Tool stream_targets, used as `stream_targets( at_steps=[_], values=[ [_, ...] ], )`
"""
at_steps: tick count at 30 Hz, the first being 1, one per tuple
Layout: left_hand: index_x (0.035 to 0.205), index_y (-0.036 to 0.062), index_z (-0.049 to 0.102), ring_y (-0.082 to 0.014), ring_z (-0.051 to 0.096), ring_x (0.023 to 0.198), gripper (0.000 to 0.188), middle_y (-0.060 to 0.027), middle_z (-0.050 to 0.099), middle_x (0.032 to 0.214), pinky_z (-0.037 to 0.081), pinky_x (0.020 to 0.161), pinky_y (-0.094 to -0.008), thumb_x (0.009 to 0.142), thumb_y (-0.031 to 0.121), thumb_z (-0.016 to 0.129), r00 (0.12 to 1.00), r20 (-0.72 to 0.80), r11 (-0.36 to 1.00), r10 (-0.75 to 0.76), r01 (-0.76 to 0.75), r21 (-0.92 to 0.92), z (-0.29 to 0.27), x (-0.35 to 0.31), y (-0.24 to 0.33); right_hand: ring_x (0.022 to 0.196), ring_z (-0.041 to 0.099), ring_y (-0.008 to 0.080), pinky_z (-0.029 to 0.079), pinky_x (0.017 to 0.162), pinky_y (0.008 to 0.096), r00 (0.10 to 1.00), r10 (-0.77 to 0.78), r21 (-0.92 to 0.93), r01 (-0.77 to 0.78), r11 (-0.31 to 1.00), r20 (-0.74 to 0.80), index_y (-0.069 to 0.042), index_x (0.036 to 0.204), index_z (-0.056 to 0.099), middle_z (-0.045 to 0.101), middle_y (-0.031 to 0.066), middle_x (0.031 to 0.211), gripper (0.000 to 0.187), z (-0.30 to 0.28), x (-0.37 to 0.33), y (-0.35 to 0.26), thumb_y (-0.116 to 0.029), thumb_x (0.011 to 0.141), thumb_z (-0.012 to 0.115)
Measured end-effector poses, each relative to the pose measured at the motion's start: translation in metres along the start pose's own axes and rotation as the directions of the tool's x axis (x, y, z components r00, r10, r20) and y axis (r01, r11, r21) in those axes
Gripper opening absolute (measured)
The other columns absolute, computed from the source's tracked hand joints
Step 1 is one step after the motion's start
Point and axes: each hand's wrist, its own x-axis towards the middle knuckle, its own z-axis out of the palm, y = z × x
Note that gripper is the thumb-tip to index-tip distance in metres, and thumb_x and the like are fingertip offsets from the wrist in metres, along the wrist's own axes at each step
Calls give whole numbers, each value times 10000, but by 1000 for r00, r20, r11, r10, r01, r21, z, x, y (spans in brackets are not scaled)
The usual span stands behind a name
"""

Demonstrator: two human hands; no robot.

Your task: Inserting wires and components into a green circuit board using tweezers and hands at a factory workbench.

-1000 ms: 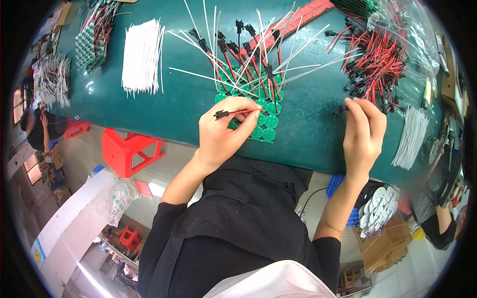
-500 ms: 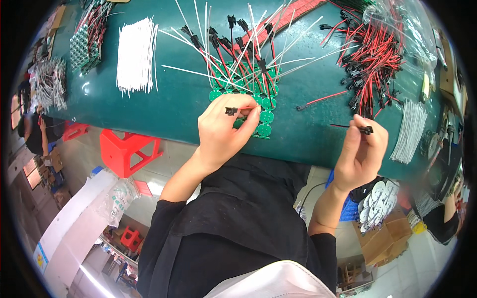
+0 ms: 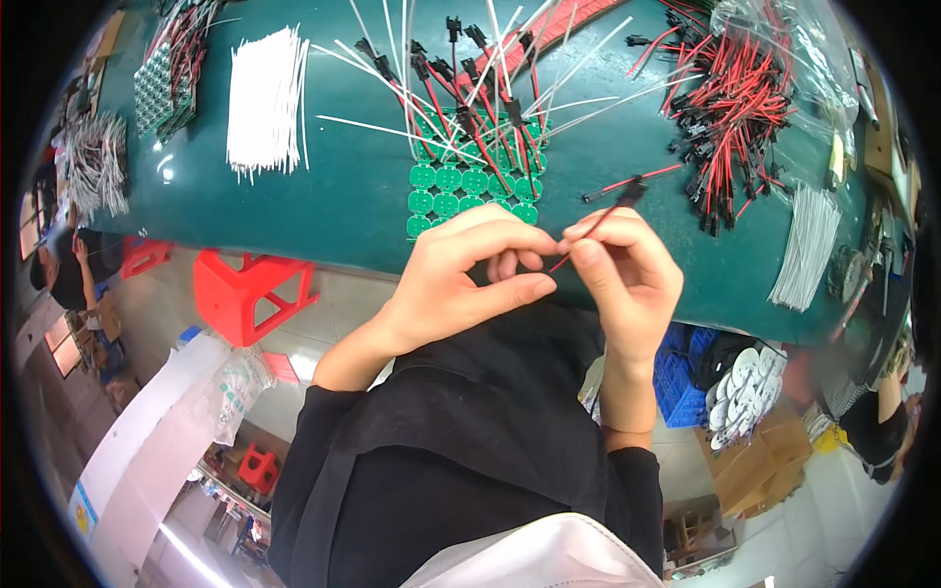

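My right hand (image 3: 627,279) pinches a red-and-black wire lead with a black plug connector (image 3: 632,190) at its upper end. The lead's lower end passes between my two hands. My left hand (image 3: 470,269) is close beside it, index fingertip at the right fingertips, thumb apart, and I see nothing held in it. Just beyond lies a green panel of round circuit boards (image 3: 448,178). Several red-and-black leads with black connectors (image 3: 515,113) and thin white wires (image 3: 365,130) stand up from its far part.
A heap of red-and-black leads (image 3: 730,118) lies at the right by a clear plastic bag (image 3: 818,73). One loose lead (image 3: 642,179) lies nearer. Bundles of white wires (image 3: 267,103) and grey wires (image 3: 806,250) flank the work. A red strip (image 3: 549,39) is behind; a red stool (image 3: 245,294) stands below.
My right hand has come left from the heap, carrying a lead. My left hand has left the lead it held at the panel and moved right. The panel sits slightly farther away.
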Motion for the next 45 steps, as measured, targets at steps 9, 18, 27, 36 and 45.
stream_targets(
  at_steps=[9,18,27,36,45],
  values=[
    [887,-1,696,-127,631,788,102,-60,669,861,494,679,-257,799,6,747,991,-16,991,131,-131,11,-26,-2,-17,798,628,215,501,707,308,995,-95,-463,103,880,41,-37,965,722,655,80,855,111,0,17,-17,-41,860,686],
    [968,-32,544,-170,683,832,180,-154,677,942,563,743,-263,856,-58,682,948,-306,995,-86,68,-69,-29,-2,-31,1003,536,266,425,842,393,990,-119,-994,87,63,79,-66,999,622,571,75,1063,166,-50,11,-6,-35,837,641],
    [896,-26,647,-123,678,797,110,-87,681,879,573,676,-234,816,-40,722,903,-431,999,7,17,51,-19,-1,-39,701,562,132,465,642,264,923,-170,-570,-63,819,-346,-9,1057,487,629,85,845,116,-43,-9,1,-95,995,534],
    [899,-12,640,-126,673,755,132,-85,687,863,561,646,-233,804,-57,721,890,-434,981,143,-69,182,-16,-2,-47,695,538,92,458,628,215,905,-248,-358,118,926,-345,51,1314,455,663,146,960,330,-40,-3,-4,-43,1000,497],
    [917,-28,578,-139,684,822,157,-112,670,911,554,714,-232,829,-83,696,910,-370,952,187,-75,296,-18,-4,-43,570,557,127,481,543,241,917,-158,-135,116,984,-366,63,1192,528,673,175,841,231,-39,-5,-9,-53,993,514]
  ],
)
